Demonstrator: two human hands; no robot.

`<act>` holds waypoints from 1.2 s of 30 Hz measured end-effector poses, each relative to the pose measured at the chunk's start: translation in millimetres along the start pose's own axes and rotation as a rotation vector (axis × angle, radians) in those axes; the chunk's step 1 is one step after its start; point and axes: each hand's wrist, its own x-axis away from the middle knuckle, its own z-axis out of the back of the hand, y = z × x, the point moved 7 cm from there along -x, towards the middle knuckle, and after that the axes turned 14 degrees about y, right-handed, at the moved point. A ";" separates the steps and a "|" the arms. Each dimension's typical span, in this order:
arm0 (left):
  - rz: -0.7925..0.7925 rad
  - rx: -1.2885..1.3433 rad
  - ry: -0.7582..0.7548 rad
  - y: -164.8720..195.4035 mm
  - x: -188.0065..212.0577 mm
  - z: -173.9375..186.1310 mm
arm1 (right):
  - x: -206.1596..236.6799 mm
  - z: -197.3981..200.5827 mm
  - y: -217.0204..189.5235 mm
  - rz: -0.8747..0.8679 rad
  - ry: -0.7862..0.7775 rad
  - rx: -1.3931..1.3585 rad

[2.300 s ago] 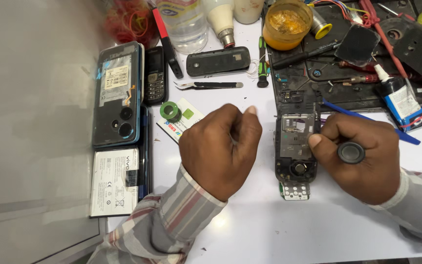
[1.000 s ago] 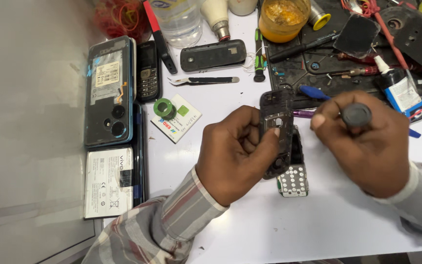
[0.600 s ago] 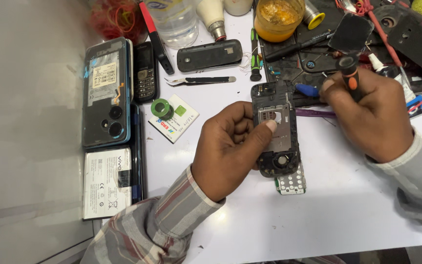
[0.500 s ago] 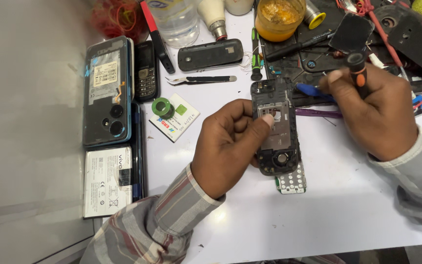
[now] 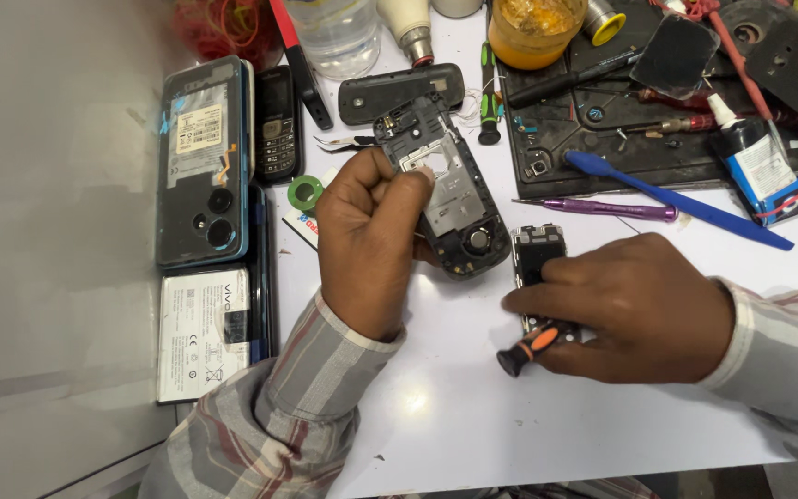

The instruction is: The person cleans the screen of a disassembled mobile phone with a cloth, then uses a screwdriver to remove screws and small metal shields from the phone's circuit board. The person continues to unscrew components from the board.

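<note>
1. Left hand (image 5: 371,245): grip closed on a stripped phone frame (image 5: 445,185), black with a bare metal shield plate, held tilted just above the white desk (image 5: 473,407), its top end toward the far side.
2. Right hand (image 5: 634,305): fingers curled around a small screwdriver (image 5: 528,344) with a black and orange handle that sticks out at the thumb side; the fingertips rest on a small keypad part (image 5: 536,254) lying flat on the desk, just beside the frame's lower end.
3. Both sleeves: striped shirt cloth.
4. Left of the hands: a smartphone (image 5: 200,162) with its back opened, a flat white battery (image 5: 203,333) below it, a small black keypad phone (image 5: 279,125), a green ring (image 5: 306,194).
5. Far side: black back cover (image 5: 399,88), black work mat (image 5: 658,139) with loose parts, orange jar (image 5: 536,28), clear plastic bottle (image 5: 334,32).
6. Right of the frame: purple tool (image 5: 602,208), blue spudger (image 5: 676,199), glue bottle (image 5: 755,157).
</note>
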 end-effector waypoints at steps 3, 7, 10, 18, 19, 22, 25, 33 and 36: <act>-0.010 -0.006 -0.022 1.8 1.9 -1.4 | 0.8 5.8 11.1 -0.074 -0.047 0.053; 0.066 -0.047 -0.079 -1.3 4.5 -2.3 | 3.5 25.7 29.4 -0.188 0.067 0.066; 0.063 -0.089 -0.147 -2.1 8.7 -2.6 | 9.6 47.2 39.6 -0.314 0.358 -0.072; 0.103 -0.274 -0.163 -6.0 12.6 -12.6 | 20.2 49.5 72.2 -0.572 0.423 -0.022; -0.024 -0.463 -0.196 1.9 14.3 -14.9 | 19.5 50.8 71.7 -0.544 0.440 -0.018; -0.242 -0.947 -0.312 15.2 21.9 -20.4 | 18.1 53.0 69.8 -0.512 0.495 0.014; -0.179 -1.173 -0.450 7.5 29.0 -27.2 | 19.7 54.4 72.3 -0.597 0.565 0.006; -0.550 -1.224 -0.383 23.3 34.3 -32.6 | 13.3 68.6 65.0 -0.414 0.628 0.311; -0.627 -1.284 -0.340 24.9 33.3 -27.8 | 13.5 70.4 71.8 -0.374 0.542 0.484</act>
